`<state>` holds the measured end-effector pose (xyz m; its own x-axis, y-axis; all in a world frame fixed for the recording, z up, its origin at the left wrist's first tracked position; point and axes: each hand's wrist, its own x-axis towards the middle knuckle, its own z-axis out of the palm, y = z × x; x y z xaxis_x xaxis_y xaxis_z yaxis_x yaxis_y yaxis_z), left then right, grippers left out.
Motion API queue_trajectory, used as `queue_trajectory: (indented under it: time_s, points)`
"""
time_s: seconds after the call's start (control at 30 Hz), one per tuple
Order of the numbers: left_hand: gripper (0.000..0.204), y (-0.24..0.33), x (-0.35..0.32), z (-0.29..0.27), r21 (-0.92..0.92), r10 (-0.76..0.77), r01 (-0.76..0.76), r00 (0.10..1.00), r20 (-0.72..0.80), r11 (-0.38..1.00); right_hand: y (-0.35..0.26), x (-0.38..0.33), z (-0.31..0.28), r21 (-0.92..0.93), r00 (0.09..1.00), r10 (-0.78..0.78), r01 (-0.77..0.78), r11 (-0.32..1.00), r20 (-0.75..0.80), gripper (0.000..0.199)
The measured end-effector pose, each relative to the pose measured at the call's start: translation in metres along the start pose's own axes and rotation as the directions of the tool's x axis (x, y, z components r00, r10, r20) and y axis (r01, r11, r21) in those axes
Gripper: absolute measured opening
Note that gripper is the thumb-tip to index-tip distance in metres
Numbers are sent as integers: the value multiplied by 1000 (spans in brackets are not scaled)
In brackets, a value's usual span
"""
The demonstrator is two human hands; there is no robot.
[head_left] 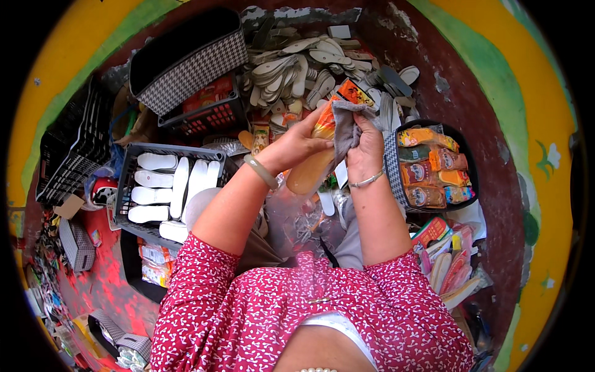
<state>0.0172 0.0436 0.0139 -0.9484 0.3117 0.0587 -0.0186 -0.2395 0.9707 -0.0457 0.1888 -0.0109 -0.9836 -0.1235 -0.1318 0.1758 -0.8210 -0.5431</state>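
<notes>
Raised in front of me is a long packet (305, 173), with a bright orange printed top and a clear lower part showing a tan, sole-shaped insert. My left hand (297, 144) is closed around its left side. My right hand (367, 146) is closed on a grey cloth (344, 124), which lies against the packet's right side. The cloth hides part of the packet, so I cannot tell whether my right fingers also touch it. A translucent plastic sheet or bag (297, 220) hangs over my lap below.
A grey crate (128, 166) of white insoles stands at left. Loose insoles (282, 71) are heaped ahead by the wall. At right, a houndstooth basket (392, 167) holds colourful packets, with more insoles (455, 273) beside it. An open houndstooth bin (192, 77) rests on a black crate (229, 115).
</notes>
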Motion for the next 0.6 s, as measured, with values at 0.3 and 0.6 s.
queue_trajectory:
  time_s: [0.3,0.6]
  points:
    - [57,-9,-12,-18,-102,-205,199,977,-60,975,-96,39,-13,-10,982,-161,161,987,-102,37]
    - [48,-6,-1,-12,137,69,-62,996,-49,989,14,-20,19,-659,663,-55,748,75,747,55]
